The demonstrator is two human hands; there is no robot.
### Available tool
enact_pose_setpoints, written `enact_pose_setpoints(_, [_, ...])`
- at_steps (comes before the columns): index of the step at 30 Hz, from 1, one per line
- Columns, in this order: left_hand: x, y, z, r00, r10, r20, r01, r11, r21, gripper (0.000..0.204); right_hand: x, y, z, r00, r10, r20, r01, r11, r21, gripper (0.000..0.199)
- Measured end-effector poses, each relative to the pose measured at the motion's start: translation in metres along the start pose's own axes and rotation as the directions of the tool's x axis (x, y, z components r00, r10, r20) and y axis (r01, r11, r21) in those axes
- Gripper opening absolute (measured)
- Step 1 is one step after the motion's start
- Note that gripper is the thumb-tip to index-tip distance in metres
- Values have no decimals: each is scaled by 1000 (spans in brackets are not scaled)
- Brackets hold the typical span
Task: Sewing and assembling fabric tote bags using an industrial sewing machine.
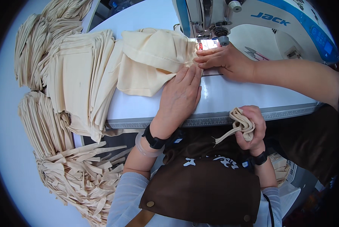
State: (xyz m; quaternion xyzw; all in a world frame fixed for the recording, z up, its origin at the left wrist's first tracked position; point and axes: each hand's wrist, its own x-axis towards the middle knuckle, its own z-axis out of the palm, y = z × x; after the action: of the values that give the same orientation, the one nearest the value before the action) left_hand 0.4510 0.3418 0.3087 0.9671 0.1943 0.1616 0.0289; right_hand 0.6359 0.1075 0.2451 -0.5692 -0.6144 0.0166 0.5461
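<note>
My left hand [180, 90] lies flat with its fingers stretched out on the edge of a cream cloth piece [150, 49], close to the sewing machine's [249, 19] needle area. My right hand [252, 126] is closed around a folded cream fabric strap [242, 122] in front of the table edge; one end of the strap hangs out with loose threads. Another person's hand [228, 62] reaches in from the right and rests by the presser foot [203, 38], its fingertips near mine. The cloth partly hides under both hands.
A stack of cream cloth pieces [76, 72] lies left on the white table [139, 108]. Bundles of cream straps [31, 49] are behind it; more loose strips [78, 178] pile up at lower left. Thread snips [255, 53] lie beside the machine. A measuring tape strip [211, 118] runs along the table edge.
</note>
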Motion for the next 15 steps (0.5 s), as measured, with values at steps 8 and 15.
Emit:
enact_pose_setpoints(8, [0, -1, 3, 998, 1, -66, -3, 1000, -26, 53, -5, 7, 3, 1000, 8, -23, -8, 1000, 17, 63])
enact_pose_setpoints(15, [1, -3, 2, 998, -6, -58, 5, 1000, -22, 51, 6, 2, 6, 999, 33, 4, -33, 997, 65, 66])
